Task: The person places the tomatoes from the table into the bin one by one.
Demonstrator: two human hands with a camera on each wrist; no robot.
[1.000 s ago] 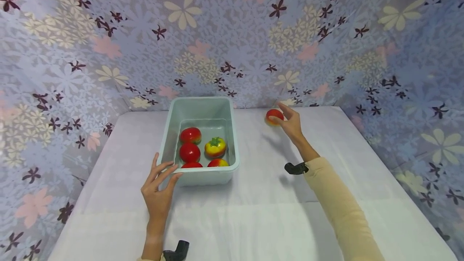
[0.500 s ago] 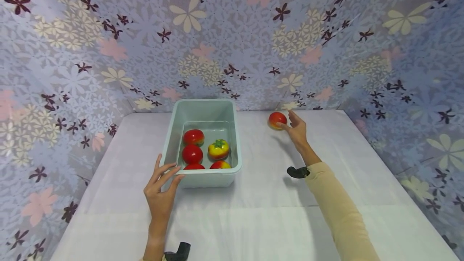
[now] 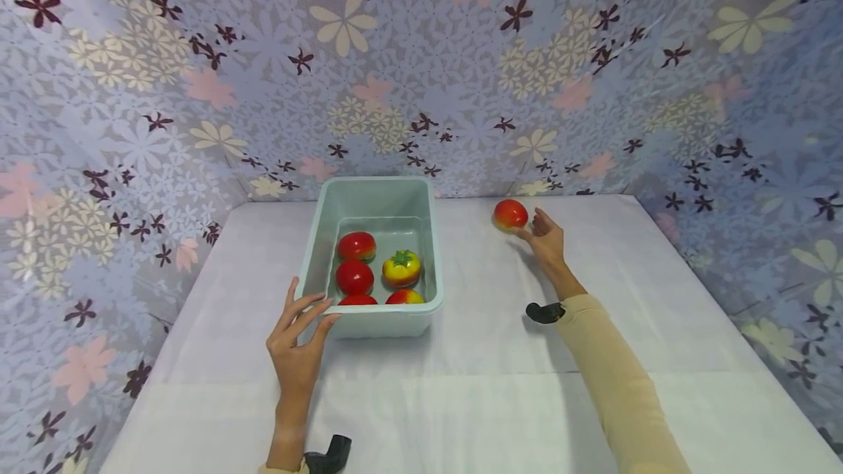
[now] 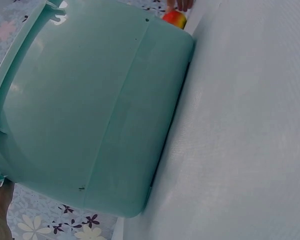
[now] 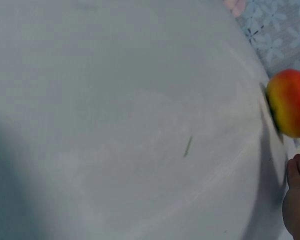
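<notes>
A pale green plastic bin (image 3: 378,324) stands left of centre. My left hand (image 3: 296,357) holds its near left rim corner, fingers over the rim and thumb against the outer wall. Inside lie several glossy tomatoes, among them a red tomato (image 3: 354,278) and a yellow-red tomato (image 3: 401,269) with a green leafy top. At the table's back edge sits another red tomato (image 3: 511,215), right of the bin. Beside that tomato is my right hand (image 3: 548,243), its thumb at the tomato's lower right side and its other fingers loosely bent, apart from it. Contact with the thumb is unclear.
A white cloth covers the table (image 3: 474,386). Flowered fabric (image 3: 421,72) rises behind it and along both sides. The bin's near wall hides parts of the nearest tomatoes inside.
My right hand's fingers have come away from around the lone tomato, toward the right and nearer to me. The tomato stays in about the same place. My left hand keeps its hold.
</notes>
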